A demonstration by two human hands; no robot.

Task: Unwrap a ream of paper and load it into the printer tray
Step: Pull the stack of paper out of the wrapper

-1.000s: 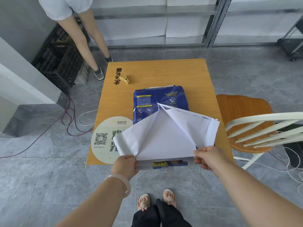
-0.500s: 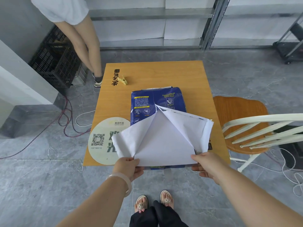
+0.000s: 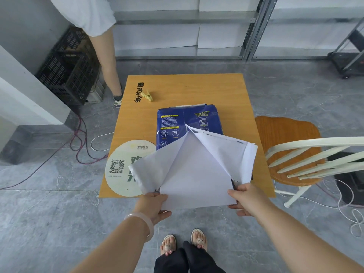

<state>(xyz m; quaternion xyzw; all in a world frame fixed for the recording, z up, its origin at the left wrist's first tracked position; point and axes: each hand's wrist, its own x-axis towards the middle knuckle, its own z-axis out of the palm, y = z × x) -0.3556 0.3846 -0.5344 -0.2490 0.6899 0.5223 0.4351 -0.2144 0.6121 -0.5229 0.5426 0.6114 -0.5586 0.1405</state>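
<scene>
One ream (image 3: 183, 123) is lying flat on one table (image 3: 197, 87), long axis running away from us, opened end facing us. Our left hand (image 3: 152, 205) and right hand (image 3: 246, 200) are gripping the wrapper (image 3: 222, 152) at its near corners.

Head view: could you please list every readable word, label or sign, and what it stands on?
"美团外卖": round sticker on the table.
"Trouble-free use": blue ream wrapper.
Wrapper's fine print, sticker's caption under the QR code, black characters on the table: too small or blurred to read.
</scene>
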